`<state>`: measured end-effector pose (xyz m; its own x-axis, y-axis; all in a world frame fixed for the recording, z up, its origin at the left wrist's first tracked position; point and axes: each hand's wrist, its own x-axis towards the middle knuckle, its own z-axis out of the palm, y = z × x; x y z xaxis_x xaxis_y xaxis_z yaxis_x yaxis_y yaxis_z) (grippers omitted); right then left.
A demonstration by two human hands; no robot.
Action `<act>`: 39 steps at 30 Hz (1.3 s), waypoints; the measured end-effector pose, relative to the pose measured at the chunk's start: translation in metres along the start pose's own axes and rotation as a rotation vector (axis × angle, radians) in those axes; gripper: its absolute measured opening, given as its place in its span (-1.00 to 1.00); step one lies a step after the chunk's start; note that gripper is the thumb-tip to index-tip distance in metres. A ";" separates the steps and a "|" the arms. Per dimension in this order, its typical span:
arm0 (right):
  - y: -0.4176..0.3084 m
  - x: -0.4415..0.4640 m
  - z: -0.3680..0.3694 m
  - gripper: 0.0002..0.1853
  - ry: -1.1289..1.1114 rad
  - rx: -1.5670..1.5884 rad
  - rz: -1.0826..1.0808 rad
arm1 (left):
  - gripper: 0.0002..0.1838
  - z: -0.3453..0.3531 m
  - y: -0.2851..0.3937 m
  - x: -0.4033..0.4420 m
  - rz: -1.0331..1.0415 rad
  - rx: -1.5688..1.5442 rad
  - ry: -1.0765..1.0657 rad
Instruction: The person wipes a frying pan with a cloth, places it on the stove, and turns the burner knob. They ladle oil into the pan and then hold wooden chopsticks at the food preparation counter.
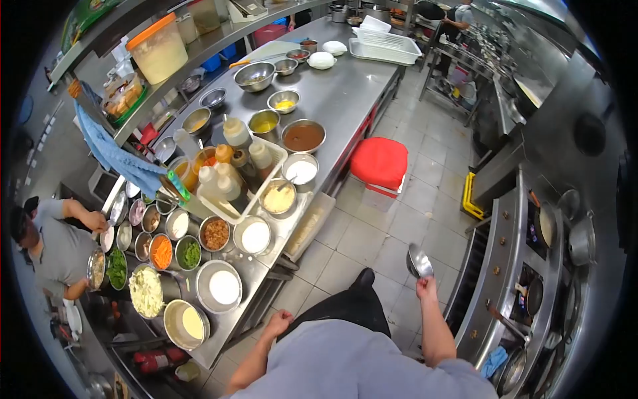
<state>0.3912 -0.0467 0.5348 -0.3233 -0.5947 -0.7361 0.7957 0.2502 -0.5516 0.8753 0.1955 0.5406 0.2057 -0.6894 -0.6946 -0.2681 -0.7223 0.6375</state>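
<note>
My right hand [426, 287] is closed on the rim of a small metal bowl [419, 261], held tilted out over the tiled floor. The inside of the bowl looks shiny, and I make out no food in it. My left hand [279, 322] hangs low beside my dark trousers, fingers loosely curled, with nothing visible in them. It is nearest to the steel prep table [359, 76], apart from its edge. Close by on that table are a pot of white contents [221, 287] and a pot of pale yellow contents [188, 326].
Gas stoves [512, 266] with pans line my right side. A red-covered stool [379, 163] stands on the floor ahead, by the table. Squeeze bottles fill a white basket [278, 163]. Another person [63, 233] works across the table at left; one more person [458, 20] stands far back.
</note>
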 end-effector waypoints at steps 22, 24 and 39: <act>0.070 0.071 0.491 -0.68 -1.101 -0.734 0.065 | -0.63 0.056 0.232 0.120 -0.090 0.152 0.152; 0.072 0.100 0.412 -0.83 -1.259 -0.864 0.014 | -0.53 0.063 0.249 0.151 -0.070 0.230 0.099; -0.011 0.028 -0.060 -0.10 -0.046 -0.459 0.854 | -0.48 0.229 0.518 0.340 -0.532 0.713 -1.067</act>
<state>0.3427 -0.0205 0.4970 0.2988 -0.1011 -0.9489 0.4728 0.8794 0.0552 0.5909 -0.4004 0.5577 -0.2899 0.2652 -0.9196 -0.8692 -0.4751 0.1369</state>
